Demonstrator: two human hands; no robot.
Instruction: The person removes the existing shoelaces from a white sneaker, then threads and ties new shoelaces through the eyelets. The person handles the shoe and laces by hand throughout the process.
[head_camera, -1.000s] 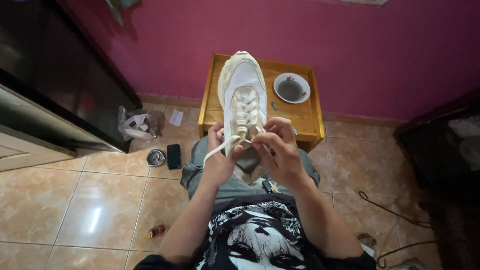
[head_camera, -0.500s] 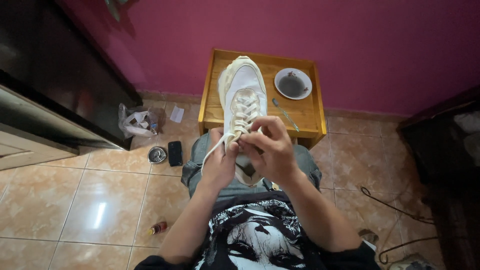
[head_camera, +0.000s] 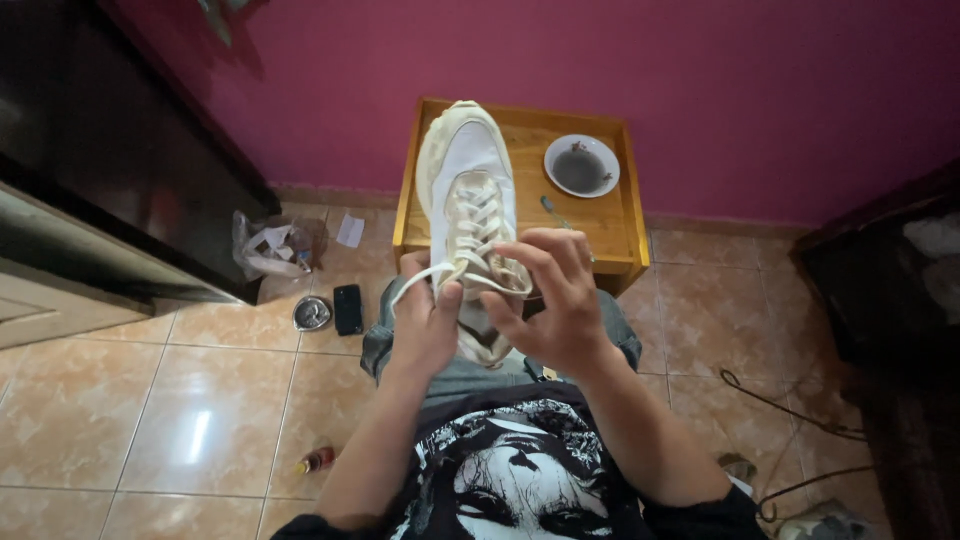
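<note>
- Head view: white shoe (head_camera: 467, 190) at centre, toe toward 12 o'clock, heel over the lap.
- Left hand (head_camera: 428, 325) at 7 o'clock of the shoe, pinching a lace (head_camera: 425, 277).
- Right hand (head_camera: 553, 300) at 5 o'clock, fingers curled round the collar and lace ends.
- Probably light, upper soft, sole stiffer; laces thin, limp, apt to slip; best gripped at heel or collar.
- Cream-white, worn, criss-cross lacing.
- Beyond: wooden table (head_camera: 610, 220), bowl (head_camera: 581, 165) at 2 o'clock; phone (head_camera: 348, 308) at 9 o'clock on tiles.
</note>
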